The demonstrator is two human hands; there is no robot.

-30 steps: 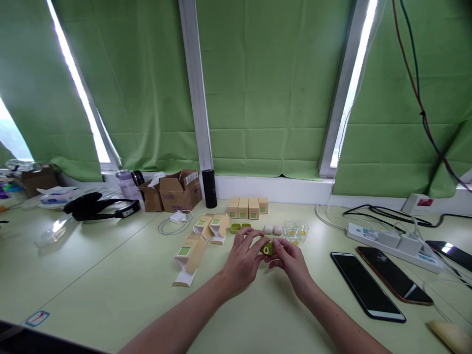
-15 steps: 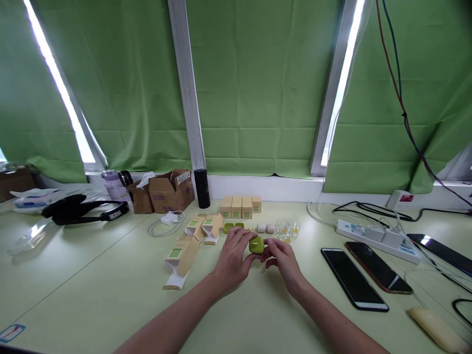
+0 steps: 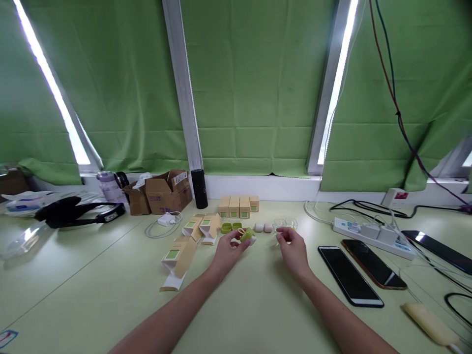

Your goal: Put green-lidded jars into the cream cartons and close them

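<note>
My left hand (image 3: 225, 254) is closed around a small rounded green case (image 3: 246, 235) with a white end and a pale loop at its top. To its right, my right hand (image 3: 294, 248) pinches its thumb and fingers together in front of several clear plastic cups (image 3: 279, 223); what is between the fingertips is too small to make out. Two white rounded cases (image 3: 259, 227) sit side by side between the hands, a little farther back. Behind my left hand lie green square covers (image 3: 226, 228), hollow side up.
Several small cardboard boxes (image 3: 234, 207) stand at the back. Opened boxes (image 3: 184, 255) with green labels lie left. Phones (image 3: 350, 276), a power strip (image 3: 372, 238) and cables are right. A white charger (image 3: 166, 219), large carton (image 3: 169, 191) and black cylinder (image 3: 199, 189) stand behind.
My hands have moved apart. The left keeps the green case, now tilted with its white end showing; the right has let go of it and moved right to the clear cups.
</note>
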